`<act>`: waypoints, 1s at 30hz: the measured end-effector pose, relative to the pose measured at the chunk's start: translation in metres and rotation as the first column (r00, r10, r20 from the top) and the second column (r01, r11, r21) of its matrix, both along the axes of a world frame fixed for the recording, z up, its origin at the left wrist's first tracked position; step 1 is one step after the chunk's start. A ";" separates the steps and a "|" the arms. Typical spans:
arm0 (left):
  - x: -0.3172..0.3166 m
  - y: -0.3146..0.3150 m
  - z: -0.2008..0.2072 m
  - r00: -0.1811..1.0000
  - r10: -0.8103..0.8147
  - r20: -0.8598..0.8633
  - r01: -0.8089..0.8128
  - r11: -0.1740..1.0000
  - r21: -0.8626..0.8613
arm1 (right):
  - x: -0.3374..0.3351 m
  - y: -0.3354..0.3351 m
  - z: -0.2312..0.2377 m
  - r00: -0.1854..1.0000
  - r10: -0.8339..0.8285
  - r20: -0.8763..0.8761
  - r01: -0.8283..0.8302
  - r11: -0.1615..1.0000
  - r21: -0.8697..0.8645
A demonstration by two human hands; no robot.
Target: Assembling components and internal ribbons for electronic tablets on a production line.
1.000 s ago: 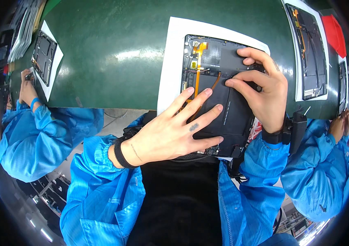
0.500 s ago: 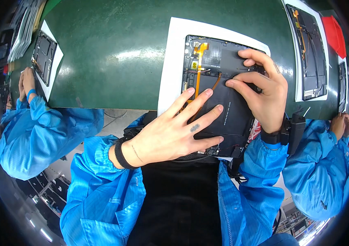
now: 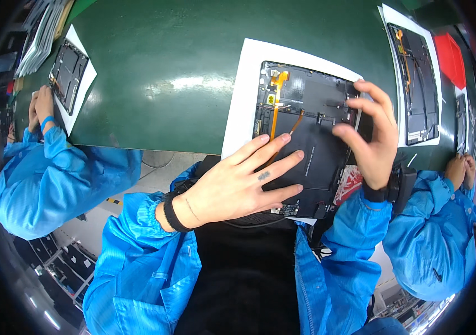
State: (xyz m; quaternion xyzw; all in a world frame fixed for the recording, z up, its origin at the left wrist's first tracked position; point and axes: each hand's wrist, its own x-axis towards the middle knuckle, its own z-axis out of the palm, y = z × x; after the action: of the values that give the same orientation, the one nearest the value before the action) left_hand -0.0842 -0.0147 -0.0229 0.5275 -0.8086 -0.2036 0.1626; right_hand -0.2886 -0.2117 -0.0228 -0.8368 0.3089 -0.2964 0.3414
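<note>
Left hand (image 3: 246,181), spread, seems to steady the opened tablet (image 3: 320,153) beneath it; right hand (image 3: 376,149) opposite has digits parted, next move likely calling for fingertip precision.

An opened, dark tablet-like device (image 3: 324,89) is laid with its insides facing up, slightly askew, and a white sheet (image 3: 243,100) is spread beneath it, showing past the device's left and far edges. Along the device's left side a broad-headed orange ribbon cable (image 3: 275,117) is run, its lower stretch hidden. Toward the device's middle a thinner brownish-orange ribbon (image 3: 299,120) is curved leftward over a black panel (image 3: 322,151). A yellow square (image 3: 271,99) is set near the device's far left corner.
</note>
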 end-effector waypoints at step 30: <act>-0.001 -0.036 0.003 0.984 0.178 0.004 -0.178 0.984 -0.017 | 0.016 0.002 0.010 0.970 0.141 -0.196 -0.140 0.990 0.019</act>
State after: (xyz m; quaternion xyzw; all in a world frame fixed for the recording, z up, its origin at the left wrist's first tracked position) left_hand -0.0855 -0.0511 -0.0198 0.5968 -0.7603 -0.1801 0.1825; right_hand -0.2731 -0.2098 -0.0130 -0.8811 0.2817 -0.1863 0.3311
